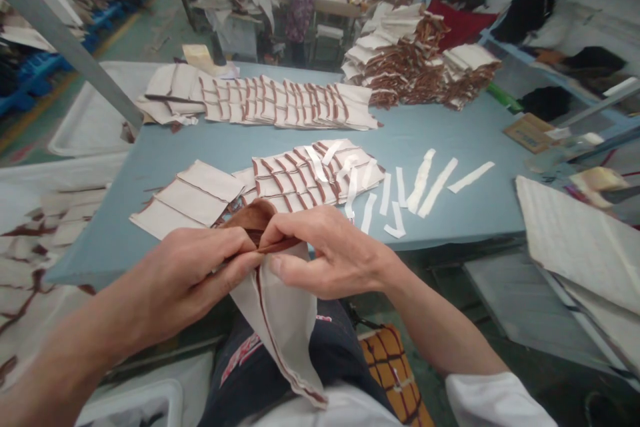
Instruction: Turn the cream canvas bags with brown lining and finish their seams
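Note:
A white leather panel [293,287] with a brown underside and a brown seam hangs over my lap, pinched at its upper edge by both hands. My left hand [205,273] grips it between thumb and fingers, and my right hand [325,250] holds it just beside, the fingertips nearly meeting. Part of the brown side [253,215] curls up behind the fingers. Just beyond, a flat seamed panel [193,193] lies on the blue table [425,127]. To its right is an overlapping row of panels [305,177], with white strips [393,190] scattered on and beside it.
A longer row of overlapping panels [285,103] lies along the table's far side. Behind it on the right rises a tall pile of brown and white pieces [400,53]. White bins [95,120] stand on the left, cardboard sheets [580,260] on the right. Another person [301,0] stands farther back.

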### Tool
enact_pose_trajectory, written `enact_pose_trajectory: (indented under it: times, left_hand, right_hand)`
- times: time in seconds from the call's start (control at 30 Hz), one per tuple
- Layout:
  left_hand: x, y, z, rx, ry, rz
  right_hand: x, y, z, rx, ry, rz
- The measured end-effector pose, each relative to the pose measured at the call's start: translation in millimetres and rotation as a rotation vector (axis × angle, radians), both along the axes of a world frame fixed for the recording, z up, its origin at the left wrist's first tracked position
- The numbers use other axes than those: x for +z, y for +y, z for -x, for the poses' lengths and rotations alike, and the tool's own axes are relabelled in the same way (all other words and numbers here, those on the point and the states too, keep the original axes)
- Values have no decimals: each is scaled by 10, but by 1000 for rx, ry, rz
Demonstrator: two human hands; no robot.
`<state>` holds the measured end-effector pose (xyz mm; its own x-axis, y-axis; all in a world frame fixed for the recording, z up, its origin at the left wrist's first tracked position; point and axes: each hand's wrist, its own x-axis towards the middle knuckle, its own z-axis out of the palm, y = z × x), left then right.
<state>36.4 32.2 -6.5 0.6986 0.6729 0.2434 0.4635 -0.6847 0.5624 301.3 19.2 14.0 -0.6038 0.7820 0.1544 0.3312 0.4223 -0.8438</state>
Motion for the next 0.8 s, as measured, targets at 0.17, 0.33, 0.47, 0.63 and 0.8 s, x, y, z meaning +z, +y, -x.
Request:
enact_pose_trajectory:
  times: [0.17,0.33,0.47,0.63,0.8]
  left_hand:
    - [-117,-109,-60,-42,-44,-177]
    - [-25,-365,-224,16,-270,-6]
    - [-60,-552,-389,191,-510,301]
    - [-118,-733,-556,323,-599,426]
    - [-7,-702,-433,288,-677,380]
  right_hand:
    - [-69,-5,-12,1,26,33]
    - [-173,27,108,31,283,9]
    - [-414,63,297,63,475,195]
    - [-670,51,394,37,646,237]
    - [-527,210,103,23,409,107]
